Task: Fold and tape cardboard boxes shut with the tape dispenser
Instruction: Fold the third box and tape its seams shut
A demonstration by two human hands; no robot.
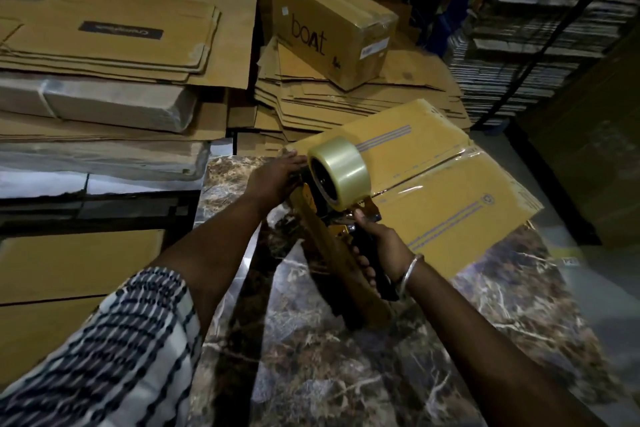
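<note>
**Taping seam of box on marble counter**

Cardboard box [433,184] lies closed on the counter [346,357] at 2 o'clock from centre; contents not visible. Clear tape covers its centre seam. Right hand [381,246]: fingers curled round the handle of the tape dispenser [341,180], at the box's near-left edge. Left hand [273,180]: fingers straight, pressed against the box's left side. Sealed "boat" carton [332,28] at 12 o'clock atop flattened cartons [346,104].

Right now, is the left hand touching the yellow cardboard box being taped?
Touching. The head view shows the left hand laid flat against the yellow cardboard box's near-left edge, fingers straight.
</note>
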